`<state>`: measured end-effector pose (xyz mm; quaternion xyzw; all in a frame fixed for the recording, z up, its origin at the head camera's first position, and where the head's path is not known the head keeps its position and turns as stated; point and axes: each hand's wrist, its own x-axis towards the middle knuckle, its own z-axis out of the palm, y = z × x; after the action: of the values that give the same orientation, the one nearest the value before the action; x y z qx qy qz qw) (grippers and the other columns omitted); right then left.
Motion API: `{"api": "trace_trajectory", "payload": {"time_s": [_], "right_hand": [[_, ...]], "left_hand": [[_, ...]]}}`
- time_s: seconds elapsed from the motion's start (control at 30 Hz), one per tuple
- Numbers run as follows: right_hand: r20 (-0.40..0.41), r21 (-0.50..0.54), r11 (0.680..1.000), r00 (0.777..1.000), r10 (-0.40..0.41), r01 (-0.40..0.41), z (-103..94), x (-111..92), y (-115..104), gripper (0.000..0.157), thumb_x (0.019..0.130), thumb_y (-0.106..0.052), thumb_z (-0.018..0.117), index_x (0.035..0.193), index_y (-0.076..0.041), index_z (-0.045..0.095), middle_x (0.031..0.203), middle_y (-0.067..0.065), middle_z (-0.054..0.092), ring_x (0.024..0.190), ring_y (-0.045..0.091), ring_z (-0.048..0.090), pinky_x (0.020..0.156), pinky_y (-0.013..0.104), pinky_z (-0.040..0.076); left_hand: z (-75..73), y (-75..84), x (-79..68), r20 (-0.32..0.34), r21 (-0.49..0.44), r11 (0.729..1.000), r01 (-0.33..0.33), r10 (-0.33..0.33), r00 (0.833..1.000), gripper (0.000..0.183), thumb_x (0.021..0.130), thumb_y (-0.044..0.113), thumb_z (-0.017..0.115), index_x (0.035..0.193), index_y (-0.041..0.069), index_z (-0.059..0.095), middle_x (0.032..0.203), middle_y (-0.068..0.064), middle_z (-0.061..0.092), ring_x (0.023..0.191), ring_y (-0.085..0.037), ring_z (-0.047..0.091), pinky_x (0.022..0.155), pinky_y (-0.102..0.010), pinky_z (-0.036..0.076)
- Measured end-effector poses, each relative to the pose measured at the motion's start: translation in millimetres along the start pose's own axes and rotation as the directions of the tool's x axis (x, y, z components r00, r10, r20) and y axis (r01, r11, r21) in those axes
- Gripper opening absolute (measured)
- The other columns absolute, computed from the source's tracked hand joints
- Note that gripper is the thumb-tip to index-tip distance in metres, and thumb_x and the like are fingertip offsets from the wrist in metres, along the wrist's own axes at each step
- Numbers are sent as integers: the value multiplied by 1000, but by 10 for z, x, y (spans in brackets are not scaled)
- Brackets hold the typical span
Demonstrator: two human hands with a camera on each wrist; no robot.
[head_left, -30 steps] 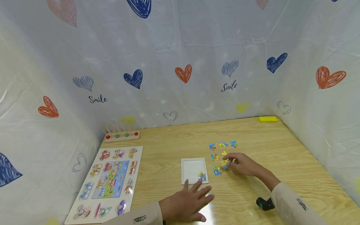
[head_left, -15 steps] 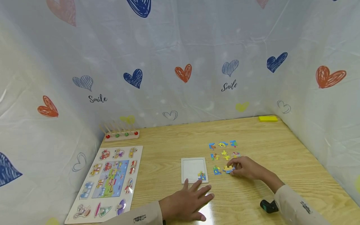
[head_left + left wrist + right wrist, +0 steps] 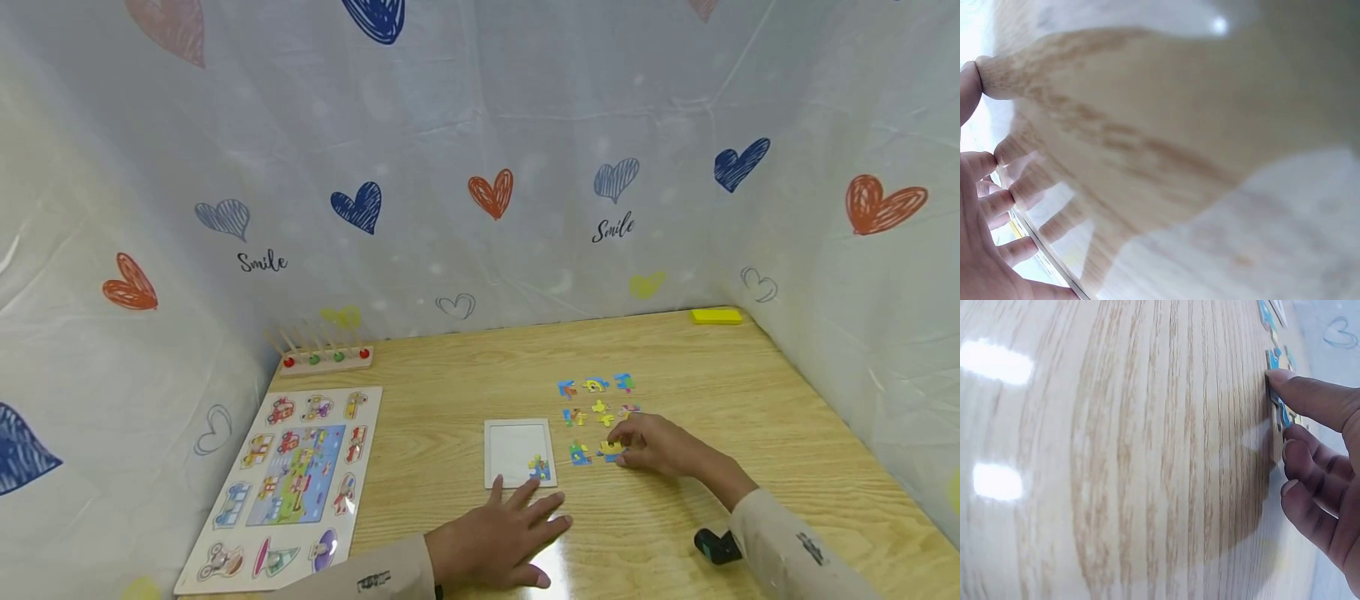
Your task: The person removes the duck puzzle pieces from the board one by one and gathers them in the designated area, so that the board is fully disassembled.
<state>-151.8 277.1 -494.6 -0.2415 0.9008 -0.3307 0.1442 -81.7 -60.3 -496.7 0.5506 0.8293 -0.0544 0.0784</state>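
My right hand (image 3: 663, 446) pinches a yellow-and-blue jigsaw piece (image 3: 611, 451) between thumb and fingers, low at the table. In the right wrist view the thumb lies over the edge of that jigsaw piece (image 3: 1277, 403), with the other fingers curled beside it. Just left of it is a blue-and-green piece (image 3: 578, 454); several more pieces, such as the yellow one (image 3: 602, 412), lie in rows behind. My left hand (image 3: 498, 537) is spread palm down, fingertips at the near edge of a white square puzzle tray (image 3: 487, 454). A few joined pieces (image 3: 538, 468) fill that tray's near right corner.
To the left lies a large picture board (image 3: 363, 467) with vehicle and toy shapes. Behind it stands a wooden peg rack (image 3: 326, 365) with red and green beads. A yellow block (image 3: 716, 317) sits at the far right. A dark object (image 3: 716, 547) is beside the right sleeve.
My right hand has moved slightly right and nearer, bringing the yellow-and-blue piece beside the blue-and-green one. A pinkish piece it covered now shows partly. My left hand has stayed in place.
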Motion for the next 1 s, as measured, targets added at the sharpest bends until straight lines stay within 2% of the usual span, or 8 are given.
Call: {"api": "trace_trajectory", "payload": {"time_s": [0.4, 0.63, 0.9, 1.0], "right_hand": [[9, -19, 1000, 1000, 14, -13, -8, 5, -2, 37, 93, -28, 74, 123, -7, 67, 108, -1, 65, 96, 15, 59, 78, 27, 51], [12, -36, 999, 1000, 19, -19, -4, -3, -6, 39, 92, -30, 74, 124, -9, 67, 109, -1, 65, 97, 15, 59, 79, 28, 51], [-38, -50, 998, 999, -30, 28, -40, 0, -30, 34, 92, -25, 75, 119, -7, 68, 96, -3, 64, 74, 3, 50, 67, 24, 44], [-38, -57, 998, 999, -36, 34, -57, 16, -61, 35, 93, -23, 74, 122, -5, 67, 97, -1, 64, 70, 1, 47, 64, 23, 44]], "left_hand": [[-6, 11, 6, -14, 42, 999, 13, -13, 1000, 74, 99, 71, 25, 160, 29, 26, 167, 1, 25, 150, -35, 31, 97, -65, 47], [-1, 11, 2, -11, 29, 1000, 12, -12, 1000, 74, 99, 70, 26, 160, 29, 26, 166, 1, 25, 149, -36, 31, 97, -66, 46], [14, 3, -3, -31, 5, 1000, -6, 6, 1000, 72, 101, 68, 28, 160, 26, 27, 166, 0, 27, 148, -40, 32, 98, -66, 45], [17, -2, 4, -33, 15, 1000, -6, 7, 999, 72, 101, 68, 27, 160, 26, 27, 166, -1, 27, 148, -40, 32, 101, -66, 44]]}}
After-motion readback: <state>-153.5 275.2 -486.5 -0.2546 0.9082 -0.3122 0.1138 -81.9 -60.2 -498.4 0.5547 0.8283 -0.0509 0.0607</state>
